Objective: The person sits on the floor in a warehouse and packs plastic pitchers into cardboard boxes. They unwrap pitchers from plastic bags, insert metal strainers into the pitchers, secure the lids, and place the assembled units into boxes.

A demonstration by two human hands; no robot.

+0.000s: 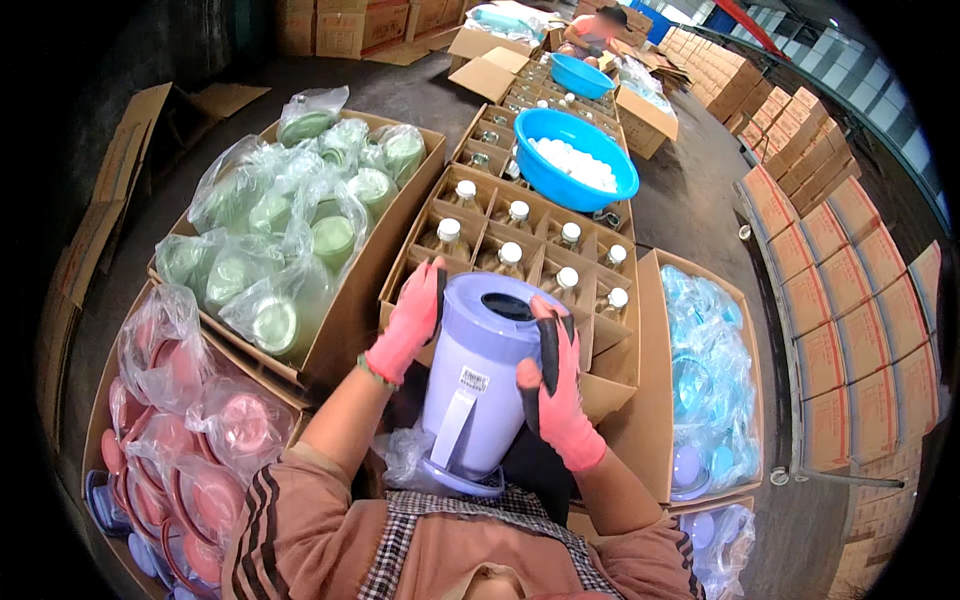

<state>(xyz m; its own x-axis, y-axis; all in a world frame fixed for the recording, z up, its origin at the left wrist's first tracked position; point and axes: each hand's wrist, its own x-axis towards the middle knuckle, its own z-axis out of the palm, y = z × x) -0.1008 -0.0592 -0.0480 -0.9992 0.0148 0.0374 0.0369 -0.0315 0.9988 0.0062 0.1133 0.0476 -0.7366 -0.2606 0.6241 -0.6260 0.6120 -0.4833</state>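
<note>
- A purple jug (500,400) is standing at the dial's centre, straight in front of the person's torso, with twelve o'clock pointing directly away from them; its top is showing a dark oval opening (510,305), and its handle (455,432) is facing six o'clock.
- The left hand (414,316), in a pink glove with dark fingertips, is resting at ten to eleven o'clock; its fingers are stretching almost straight beside the jug's upper rim, not wrapping round anything. I cannot tell whether they are pressing on it.
- The right hand (566,392), gloved alike, is sitting at three o'clock; its fingers are reaching up to the rim, the thumb is spreading well apart beside the jug's wall, and the hand is not closing round it.
- A clear plastic bag (405,455) is lying crumpled at seven to eight o'clock, just beside the jug's lower end.
- A divided carton (610,375) is standing just beyond, toward one o'clock, holding white-capped bottles (510,258).
- A blue basin (545,183) is resting near one o'clock, holding small white pieces (580,165).
- Bagged green items (330,238) are filling a carton at ten o'clock; bagged pink items (215,490) are lying between eight and nine.
- Bagged blue items (700,370) are filling a carton at three o'clock.
- Another person (590,40) is sitting far off between twelve and one, near a second blue basin (580,78).
- Stacked cartons (840,310) are lining the side between two and three.
</note>
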